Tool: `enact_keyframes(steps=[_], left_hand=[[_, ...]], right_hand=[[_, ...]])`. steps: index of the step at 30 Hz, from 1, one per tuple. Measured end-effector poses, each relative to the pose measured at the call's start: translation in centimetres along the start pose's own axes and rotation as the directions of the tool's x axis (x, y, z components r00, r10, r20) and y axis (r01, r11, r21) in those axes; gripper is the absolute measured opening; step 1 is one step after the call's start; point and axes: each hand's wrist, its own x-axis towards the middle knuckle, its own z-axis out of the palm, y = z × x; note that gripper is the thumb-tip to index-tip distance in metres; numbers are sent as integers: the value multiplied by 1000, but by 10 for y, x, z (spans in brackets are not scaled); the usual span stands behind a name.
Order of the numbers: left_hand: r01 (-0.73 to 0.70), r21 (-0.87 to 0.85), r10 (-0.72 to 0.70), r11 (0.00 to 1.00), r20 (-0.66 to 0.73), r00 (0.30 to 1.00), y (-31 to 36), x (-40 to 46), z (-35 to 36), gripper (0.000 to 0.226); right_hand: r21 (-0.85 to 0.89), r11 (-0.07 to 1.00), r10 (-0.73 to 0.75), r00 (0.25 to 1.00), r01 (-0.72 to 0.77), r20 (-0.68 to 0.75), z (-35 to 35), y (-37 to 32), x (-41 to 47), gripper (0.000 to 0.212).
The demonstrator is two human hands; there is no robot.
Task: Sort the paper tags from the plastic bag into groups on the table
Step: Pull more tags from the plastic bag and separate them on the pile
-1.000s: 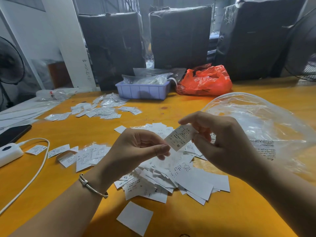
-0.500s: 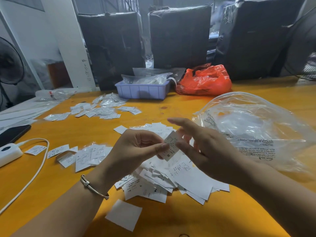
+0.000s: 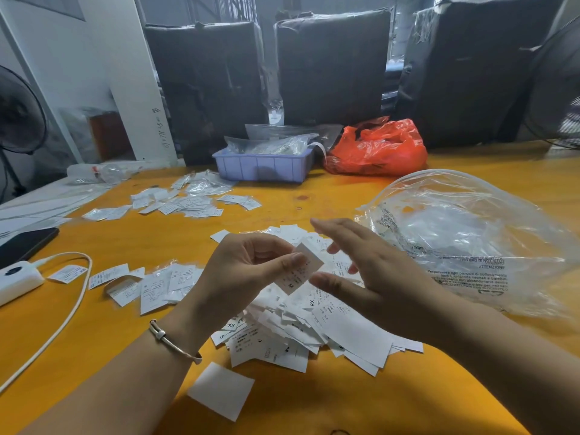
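Observation:
My left hand (image 3: 248, 268) pinches a small white paper tag (image 3: 299, 271) marked "M" between thumb and fingers, just above a loose heap of white tags (image 3: 314, 324) on the orange table (image 3: 314, 409). Beside the tag my right hand (image 3: 370, 271) is spread with straight fingers and holds nothing; its thumb lies close to the tag's lower corner. A large clear plastic bag (image 3: 464, 240) lies crumpled at the right. A sorted group of tags (image 3: 150, 284) lies at the left, and another group (image 3: 188, 200) lies farther back.
A lilac plastic tray (image 3: 263, 166) with clear bags and an orange bag (image 3: 376, 149) stand at the back. A white power bank (image 3: 15, 279) with its cable (image 3: 72, 312) and a black phone (image 3: 25, 243) lie at the left. One blank paper square (image 3: 221, 390) lies near the front.
My right hand passed the "M" tag to my left hand, let go and spread its fingers. The tag came down toward the heap.

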Motion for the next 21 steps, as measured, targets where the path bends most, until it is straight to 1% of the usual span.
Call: enact_keyframes(steps=[2, 4, 6, 8, 10, 11, 13, 15, 17, 19, 21], left_hand=[[2, 2, -2, 1000, -6, 1000, -1, 0, -1, 14], [-2, 10, 2, 1000, -2, 1000, -1, 0, -1, 16], [-7, 17, 7, 1000, 14, 1000, -1, 0, -1, 15], [-13, 24, 12, 1000, 35, 999, -1, 0, -1, 13], [-9, 33, 7, 999, 57, 998, -2, 0, -1, 14], [-3, 37, 0, 999, 72, 997, -2, 0, 0, 15], [10, 34, -14, 999, 109, 994, -2, 0, 0, 20], [25, 20, -28, 999, 131, 991, -3, 0, 0, 23], [45, 16, -46, 999, 147, 988, -4, 0, 0, 21], [52, 25, -55, 998, 158, 986, -4, 1, 0, 21], [40, 33, -44, 999, 138, 989, -4, 2, 0, 22]], right_hand=[[30, 1000, -4, 1000, 5, -10, -1, 1, 0, 77], [45, 999, -10, 1000, 8, 29, -1, -1, 0, 73], [143, 990, 11, 1000, -13, 16, 1, -2, 1, 68], [299, 952, 85, 996, -71, -35, 2, -3, 2, 54], [437, 891, 170, 984, -126, -61, 1, -2, 3, 32], [480, 866, 195, 979, -141, -65, 1, -2, 3, 23], [526, 837, 213, 975, -149, -64, -1, -2, 3, 13], [543, 826, 216, 975, -152, -57, -2, -3, 3, 11], [541, 827, 221, 974, -156, -57, -2, -2, 3, 13], [481, 864, 203, 977, -148, -65, -1, -2, 3, 18], [370, 919, 171, 983, -135, -67, 1, -5, 3, 20]])
